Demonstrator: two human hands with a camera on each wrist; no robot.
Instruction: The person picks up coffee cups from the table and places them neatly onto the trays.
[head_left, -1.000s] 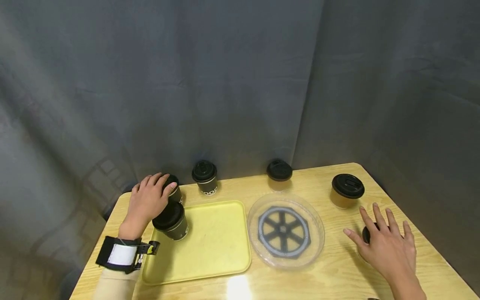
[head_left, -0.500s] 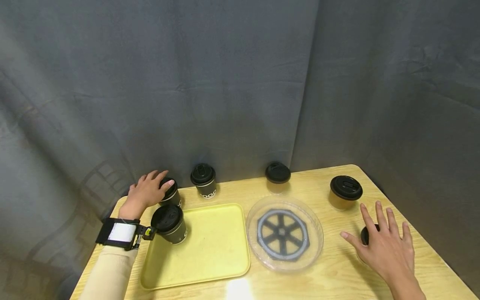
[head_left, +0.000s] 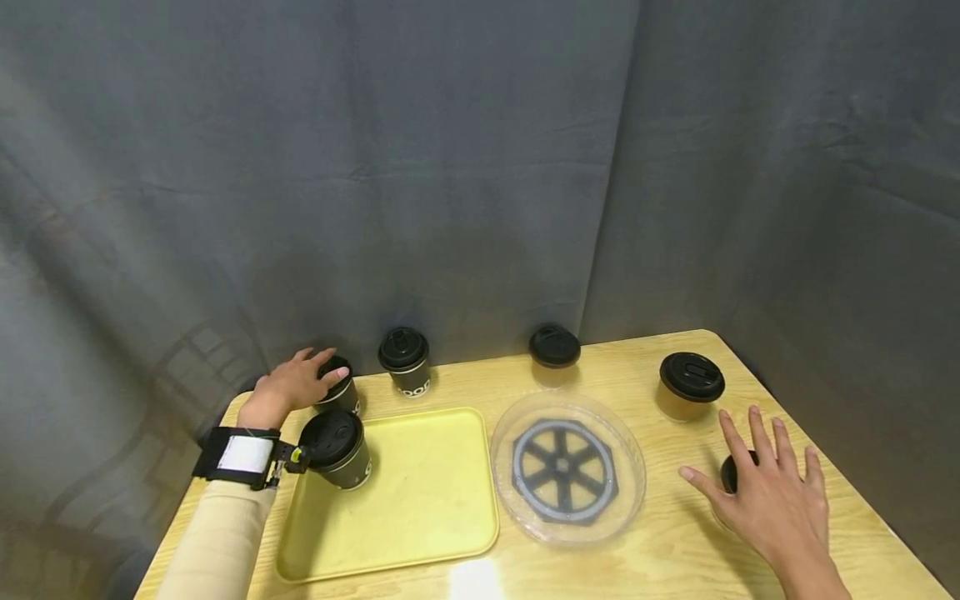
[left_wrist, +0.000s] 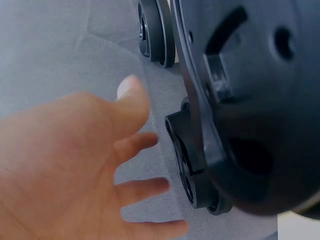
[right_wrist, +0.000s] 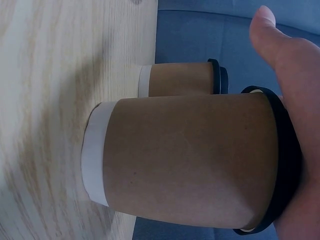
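My left hand [head_left: 303, 382] reaches to the back left corner, its fingers spread over the lid of a black cup [head_left: 342, 394]. In the left wrist view the left hand [left_wrist: 75, 165] is open beside that black cup's lid [left_wrist: 192, 170], with a gap showing between them. A second black cup [head_left: 339, 448] stands on the yellow tray [head_left: 405, 508], close to my wrist. My right hand [head_left: 765, 492] lies flat, palm down, on the black lid of a brown cup [right_wrist: 190, 165] near the table's right edge.
A third black cup [head_left: 405, 360] stands behind the tray. Two more brown cups [head_left: 555, 350] [head_left: 690, 385] stand at the back and right. A clear round plate [head_left: 630, 483] with a dark wheel pattern lies mid-table. A grey curtain closes in the back and the sides.
My left hand has drawn back from above the tray cup toward the rear left cup. The right hand has stayed on its cup.
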